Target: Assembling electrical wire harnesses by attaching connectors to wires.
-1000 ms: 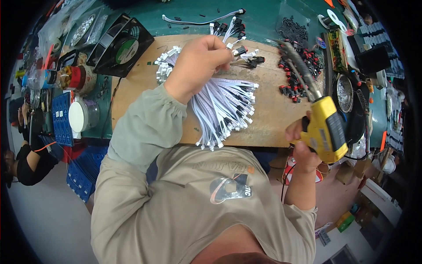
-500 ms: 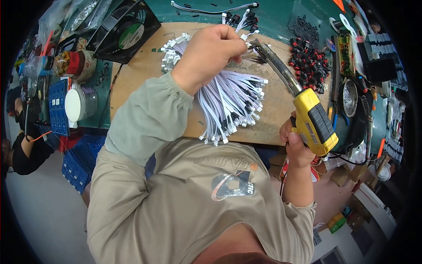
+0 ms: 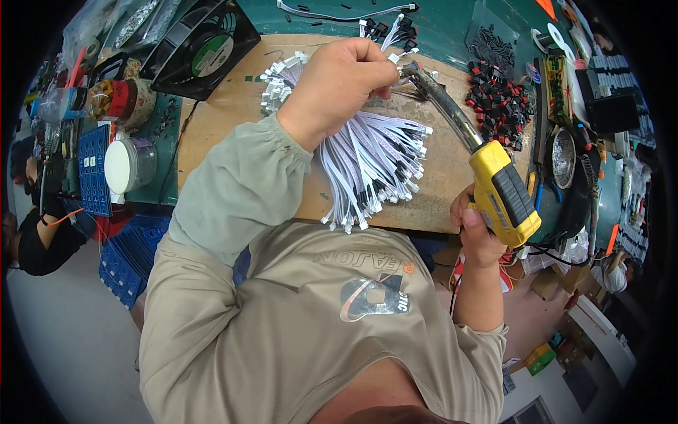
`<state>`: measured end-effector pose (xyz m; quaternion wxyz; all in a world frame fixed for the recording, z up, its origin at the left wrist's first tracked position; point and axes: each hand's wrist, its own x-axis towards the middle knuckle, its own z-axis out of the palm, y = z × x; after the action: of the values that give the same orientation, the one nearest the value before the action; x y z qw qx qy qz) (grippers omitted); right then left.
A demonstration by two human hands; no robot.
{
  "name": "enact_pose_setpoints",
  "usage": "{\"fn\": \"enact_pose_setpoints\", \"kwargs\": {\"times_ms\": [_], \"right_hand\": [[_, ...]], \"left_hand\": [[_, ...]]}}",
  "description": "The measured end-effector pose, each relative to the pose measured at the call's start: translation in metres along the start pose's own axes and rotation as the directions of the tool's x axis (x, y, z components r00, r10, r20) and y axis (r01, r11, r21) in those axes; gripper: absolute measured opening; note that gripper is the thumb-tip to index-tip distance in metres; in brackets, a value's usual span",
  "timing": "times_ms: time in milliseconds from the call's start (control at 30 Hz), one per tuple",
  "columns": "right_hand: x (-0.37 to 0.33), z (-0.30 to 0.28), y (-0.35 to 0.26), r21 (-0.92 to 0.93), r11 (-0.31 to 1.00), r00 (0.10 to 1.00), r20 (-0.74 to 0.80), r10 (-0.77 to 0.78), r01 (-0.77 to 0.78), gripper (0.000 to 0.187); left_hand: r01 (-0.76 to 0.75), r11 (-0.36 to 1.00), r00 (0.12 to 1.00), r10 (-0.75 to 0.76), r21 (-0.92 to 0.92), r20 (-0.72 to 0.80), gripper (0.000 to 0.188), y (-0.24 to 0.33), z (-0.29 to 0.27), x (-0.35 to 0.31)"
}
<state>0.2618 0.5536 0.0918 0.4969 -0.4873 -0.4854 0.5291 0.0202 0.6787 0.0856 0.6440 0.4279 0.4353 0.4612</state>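
My right hand [image 3: 482, 230] is closed round the lower end of a yellow and black heat gun [image 3: 505, 194]. Its long, darkened metal barrel slants up and left, and the tip ends just beside my left hand [image 3: 342, 81]. The fingers of that hand are pinched together. Whatever they grip is mostly hidden, though a small white connector and dark bits show by the fingertips. Below my left wrist a fanned bundle of white ribbon cables [image 3: 371, 162] lies on a brown board [image 3: 452, 169]. More white connector ends [image 3: 279, 81] stick out left of the hand.
A heap of black and red switches [image 3: 498, 102] lies right of the barrel, with a bag of small black pieces [image 3: 487, 46] behind. A black fan [image 3: 201, 53] stands at the far left, near a white-lidded jar [image 3: 121, 167]. Blue circuit boards [image 3: 94, 169] stand at the left edge.
The heat gun has shifted very slightly left, its tip still by my left fingers. Both hands keep their grip. A person at the far right edge has moved a little.
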Motion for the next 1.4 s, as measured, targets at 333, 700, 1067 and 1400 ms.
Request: {"fn": "enact_pose_setpoints", "kwargs": {"times_ms": [333, 700, 1067, 1400], "right_hand": [[0.001, -0.001, 0.001, -0.068, 0.996, 0.999, 0.023, -0.047, 0.049, 0.04], [-0.003, -0.003, -0.003, 0.023, 1.0, 0.999, 0.038, -0.014, 0.013, 0.064], [-0.005, -0.025, 0.024, -0.246, 0.965, 0.995, 0.063, -0.08, 0.093, 0.058], [-0.001, -0.033, 0.029, -0.304, 0.94, 0.983, 0.136, -0.12, 0.157, 0.03]], "left_hand": [[-0.009, 1.0, 1.0, 0.009, 0.012, -0.002, 0.013, 0.0, 0.0, 0.001], [-0.025, 1.0, 1.0, 0.025, 0.005, 0.0, 0.013, 0.001, -0.001, 0.0], [0.019, 0.995, 1.0, -0.019, -0.097, 0.007, 0.014, 0.004, -0.002, 0.001], [0.036, 0.991, 0.999, -0.034, -0.129, 0.019, 0.012, 0.003, -0.006, 0.002]]}}
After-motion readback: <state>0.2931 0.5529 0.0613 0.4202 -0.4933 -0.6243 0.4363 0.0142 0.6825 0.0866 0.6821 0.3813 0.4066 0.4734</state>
